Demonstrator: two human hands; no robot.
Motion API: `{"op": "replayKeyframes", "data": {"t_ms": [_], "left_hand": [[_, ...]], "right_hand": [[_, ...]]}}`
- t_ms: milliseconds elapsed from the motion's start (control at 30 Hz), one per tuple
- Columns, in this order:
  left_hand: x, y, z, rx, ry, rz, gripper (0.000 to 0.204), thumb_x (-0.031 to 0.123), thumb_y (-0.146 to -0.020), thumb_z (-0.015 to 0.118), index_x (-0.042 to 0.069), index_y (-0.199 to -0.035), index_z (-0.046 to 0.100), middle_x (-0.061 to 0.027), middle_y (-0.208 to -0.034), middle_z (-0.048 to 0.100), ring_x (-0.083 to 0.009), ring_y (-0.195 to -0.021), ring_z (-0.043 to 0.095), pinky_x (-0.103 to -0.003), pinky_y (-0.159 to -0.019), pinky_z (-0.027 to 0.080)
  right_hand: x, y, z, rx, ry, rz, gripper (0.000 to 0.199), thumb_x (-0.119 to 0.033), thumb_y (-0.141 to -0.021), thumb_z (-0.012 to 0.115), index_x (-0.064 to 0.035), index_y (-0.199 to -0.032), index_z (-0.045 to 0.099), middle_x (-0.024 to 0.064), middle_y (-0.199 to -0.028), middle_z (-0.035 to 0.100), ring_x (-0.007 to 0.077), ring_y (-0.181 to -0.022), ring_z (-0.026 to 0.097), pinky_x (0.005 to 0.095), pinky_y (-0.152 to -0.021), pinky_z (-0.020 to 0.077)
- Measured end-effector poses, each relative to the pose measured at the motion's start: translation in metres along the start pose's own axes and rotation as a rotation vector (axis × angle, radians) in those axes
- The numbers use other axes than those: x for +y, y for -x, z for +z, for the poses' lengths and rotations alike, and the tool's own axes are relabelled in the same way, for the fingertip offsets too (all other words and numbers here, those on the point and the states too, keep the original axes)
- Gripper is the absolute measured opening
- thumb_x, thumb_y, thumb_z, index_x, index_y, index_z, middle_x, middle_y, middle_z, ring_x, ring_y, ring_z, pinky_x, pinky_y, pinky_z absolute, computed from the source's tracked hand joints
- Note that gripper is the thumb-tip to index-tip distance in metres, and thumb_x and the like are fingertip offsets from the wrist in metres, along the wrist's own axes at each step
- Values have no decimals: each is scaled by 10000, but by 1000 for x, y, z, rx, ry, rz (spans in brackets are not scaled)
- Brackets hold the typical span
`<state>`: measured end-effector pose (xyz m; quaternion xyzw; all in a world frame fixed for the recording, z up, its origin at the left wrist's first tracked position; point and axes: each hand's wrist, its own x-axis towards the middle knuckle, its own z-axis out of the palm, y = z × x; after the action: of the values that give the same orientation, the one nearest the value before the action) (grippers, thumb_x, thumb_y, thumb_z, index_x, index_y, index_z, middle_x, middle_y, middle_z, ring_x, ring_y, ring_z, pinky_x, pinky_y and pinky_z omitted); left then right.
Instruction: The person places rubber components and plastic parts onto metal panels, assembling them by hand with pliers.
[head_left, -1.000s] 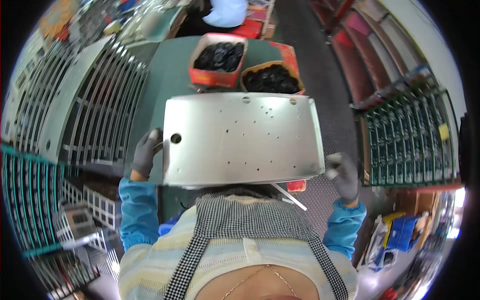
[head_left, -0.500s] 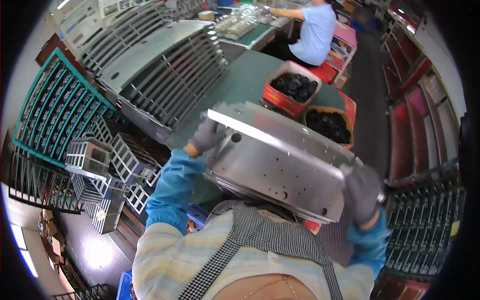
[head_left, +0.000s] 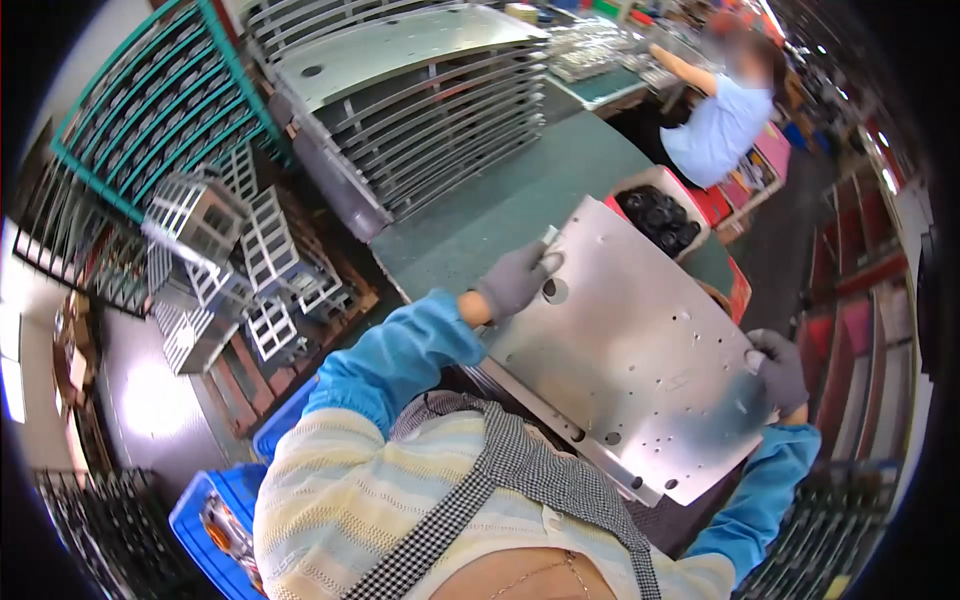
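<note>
A shiny sheet-metal panel (head_left: 640,330) with many punched holes lies tilted in front of my body. My left hand (head_left: 518,282), in a grey glove, grips its upper left edge with the thumb on top. At the right edge my right hand (head_left: 780,372), also gloved, holds the panel with the thumb over its face. The fingers under the sheet are hidden. Along the near side another metal edge (head_left: 535,395) with holes shows below the panel; I cannot tell whether it is a separate sheet.
A green table (head_left: 500,195) carries a stack of slotted metal panels (head_left: 430,130). Beyond the held panel stands a box of black round parts (head_left: 660,215). Metal frames (head_left: 270,270) sit on a pallet at left, near a blue crate (head_left: 215,520). A co-worker (head_left: 725,120) sits at far right.
The panel has turned in my hands, so its broad face now shows more fully. Both hands have shifted right with it, and the view has swung left.
</note>
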<state>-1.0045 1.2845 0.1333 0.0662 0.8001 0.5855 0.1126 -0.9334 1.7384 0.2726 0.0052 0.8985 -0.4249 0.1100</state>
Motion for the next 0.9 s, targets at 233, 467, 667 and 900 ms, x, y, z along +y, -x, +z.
{"op": "replayKeyframes", "data": {"t_ms": [233, 467, 667, 900], "left_hand": [[-20, -17, -2, 41, -471, -117, 409, 353, -990, 580, 53, -1267, 560, -161, -1041, 711, -340, -934, 667, -434, -846, 517], [40, -5, -134, 805, -807, 578, 451, 181, -763, 798, 109, -1182, 646, -145, -1150, 651, -359, -1106, 609, -458, -963, 496], [83, -36, -284, 852, -1529, 85, 423, 272, -858, 731, 140, -1239, 606, -107, -1237, 619, -346, -1156, 593, -459, -946, 509], [78, -64, -308, 616, -1437, 60, 240, 233, -956, 589, 121, -1163, 635, -168, -1228, 620, -396, -1049, 663, -482, -885, 544]], "right_hand": [[86, -79, 41, -113, 8, 81, 312, -124, -859, 686, 6, -1142, 706, 45, -972, 709, 153, -891, 650, 296, -808, 521], [154, -74, 56, 24, 36, 70, 220, -100, -898, 649, -7, -1084, 720, 71, -969, 725, 173, -898, 669, 301, -824, 516], [104, -64, 86, 207, 386, -364, 196, -108, -879, 653, -11, -1048, 670, 140, -1075, 661, 308, -976, 658, 368, -869, 517], [121, -65, 113, 287, 324, -255, 280, -191, -937, 607, -31, -1161, 655, 169, -1090, 681, 342, -1004, 660, 399, -903, 504]]}}
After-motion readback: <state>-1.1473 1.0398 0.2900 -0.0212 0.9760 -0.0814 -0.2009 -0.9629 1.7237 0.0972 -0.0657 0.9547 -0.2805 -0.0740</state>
